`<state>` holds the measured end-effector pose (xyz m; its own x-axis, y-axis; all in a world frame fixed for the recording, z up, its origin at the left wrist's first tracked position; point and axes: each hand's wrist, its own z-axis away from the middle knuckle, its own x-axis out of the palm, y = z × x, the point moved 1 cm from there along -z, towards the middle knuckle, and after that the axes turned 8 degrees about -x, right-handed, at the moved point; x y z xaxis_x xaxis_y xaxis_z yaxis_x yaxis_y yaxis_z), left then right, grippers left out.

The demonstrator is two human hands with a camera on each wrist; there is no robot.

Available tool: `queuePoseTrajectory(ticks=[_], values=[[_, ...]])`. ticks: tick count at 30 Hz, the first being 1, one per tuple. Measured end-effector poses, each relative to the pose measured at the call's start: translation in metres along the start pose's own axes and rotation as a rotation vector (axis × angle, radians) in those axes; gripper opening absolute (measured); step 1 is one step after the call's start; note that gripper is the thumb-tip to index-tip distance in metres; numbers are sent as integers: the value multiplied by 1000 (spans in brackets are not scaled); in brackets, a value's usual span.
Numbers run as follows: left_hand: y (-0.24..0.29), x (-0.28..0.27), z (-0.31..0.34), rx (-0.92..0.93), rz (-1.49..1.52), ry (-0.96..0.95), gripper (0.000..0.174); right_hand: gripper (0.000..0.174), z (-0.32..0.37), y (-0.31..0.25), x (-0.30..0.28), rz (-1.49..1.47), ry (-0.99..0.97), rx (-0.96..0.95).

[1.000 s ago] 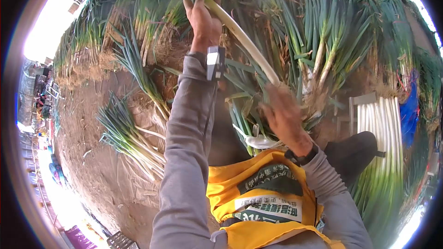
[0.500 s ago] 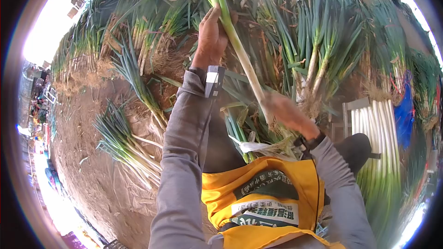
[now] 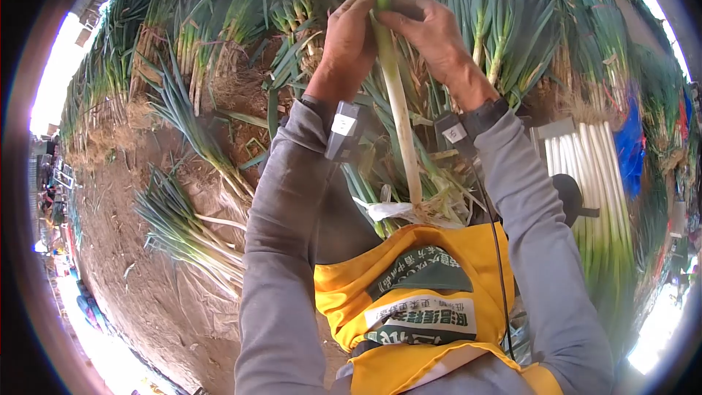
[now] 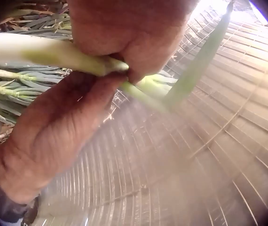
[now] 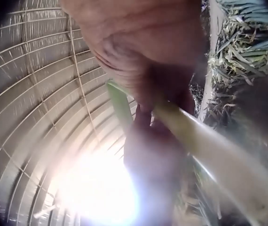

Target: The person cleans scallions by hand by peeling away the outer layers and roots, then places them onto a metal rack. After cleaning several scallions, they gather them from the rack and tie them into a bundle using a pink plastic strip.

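- Container: a metal rack (image 3: 547,132) stands at the right of the scene, beside the person's right knee. It holds trimmed stalks (image 3: 596,175) packed side by side, white ends far and green ends near. A blue cloth (image 3: 630,148) lies just to its right.
- Loose on the ground at left: a bundle of untrimmed leeks (image 3: 183,227), well apart from both hands.
- Change, left hand (image 3: 347,44): it stays on the upper stalk of the leek (image 3: 395,95), as half a second ago.
- Change, leek: it slanted to the right before and now stands nearly upright. Its root end is over the trimmings (image 3: 409,208) at the top edge of the yellow apron (image 3: 409,278).
- Change, right hand (image 3: 431,33): it was low at the root end and has come up to meet the left hand at the green top.
- Pose, left hand: arm stretched away from the body, fingers curled round the stalk where white turns green. The left wrist view shows its fingertips pinching the stalk.
- Pose, right hand: arm raised, thumb and fingers pinching the same stalk, touching the left hand. The right wrist view is blurred, so finer finger detail cannot be told.
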<state>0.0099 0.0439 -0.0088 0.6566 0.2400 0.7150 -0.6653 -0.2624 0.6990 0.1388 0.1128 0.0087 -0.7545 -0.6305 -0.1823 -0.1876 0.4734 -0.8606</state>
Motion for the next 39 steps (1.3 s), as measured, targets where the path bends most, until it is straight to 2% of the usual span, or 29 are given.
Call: queuePoseTrajectory(ticks=[2, 4, 6, 8, 10, 12, 14, 15, 16, 18, 19, 20, 22, 23, 24, 25, 26, 27, 29, 30, 32, 33, 34, 35, 36, 38, 39], values=[[0, 3, -1, 16, 21, -51, 28, 35, -2, -2, -3, -82, -8, -12], [-1, -2, -1, 19, 29, -99, 26, 32, 1, -9, -3, -23, -32, -38], [-3, -3, -1, 36, 11, 2, 23, 30, 3, -13, 2, 34, -58, -65], [-3, -7, -4, 34, 55, -42, 23, 25, 5, -14, 9, 186, -57, -117], [1, -10, -12, 95, -32, 133, 27, 26, 2, -13, 7, 169, -31, -128], [9, -10, -7, 89, -62, 88, 33, 34, 3, -11, 4, -53, 20, 20], [20, -10, -6, 179, -152, 158, 34, 37, 11, -14, -2, -143, 26, -16], [24, -15, -10, 233, -76, 179, 35, 41, 18, -17, -5, -233, 23, -36], [27, -22, -11, 237, -80, 186, 35, 41, 25, -20, -12, -223, -3, -19], [40, -42, -15, 288, -62, 183, 35, 45, 43, -33, -28, -398, 24, 110], [47, -54, -17, 296, -156, 179, 35, 45, 56, -20, -41, -403, 19, 105], [51, -53, -14, 303, -160, 182, 35, 46, 73, 3, -55, 46, -86, -122], [61, -53, -4, 314, -133, 263, 31, 44, 105, 10, -58, 255, -166, -17], [64, -56, -1, 336, -182, 261, 27, 42, 129, 5, -55, 12, -146, 315], [67, -59, 1, 346, -190, 267, 27, 38, 160, 42, -51, 228, -237, 442], [69, -62, 1, 372, -190, 281, 28, 33, 191, 58, -39, 202, -359, 474], [72, -64, 1, 396, -189, 293, 30, 29, 247, 131, -35, 371, -510, 454], [73, -63, 4, 406, -244, 343, 32, 24, 289, 149, -34, 431, -685, 437], [77, -58, 7, 389, -176, 347, 32, 21, 334, 168, -33, 680, -1026, 535], [76, -54, 11, 356, -103, 349, 33, 21, 325, 164, -28, 675, -1028, 542], [74, -43, 17, 312, -81, 353, 34, 27, 280, 156, -24, 560, -758, 470], [72, -37, 16, 296, -93, 238, 34, 32, 232, 114, -21, 445, -453, 325], [67, -33, 14, 281, -104, 118, 33, 32, 177, 62, -19, 372, -366, 414], [61, -30, 11, 244, -33, 69, 28, 35, 144, 48, -16, 270, -172, 203], [53, -27, 7, 226, -23, 50, 28, 37, 108, 24, -15, 183, -135, 114], [39, -21, 6, 183, -6, 0, 23, 38, 56, 18, 0, 182, -58, -103], [34, -16, 8, 120, 36, 9, 22, 36, 36, 2, 6, 138, -69, -78]])
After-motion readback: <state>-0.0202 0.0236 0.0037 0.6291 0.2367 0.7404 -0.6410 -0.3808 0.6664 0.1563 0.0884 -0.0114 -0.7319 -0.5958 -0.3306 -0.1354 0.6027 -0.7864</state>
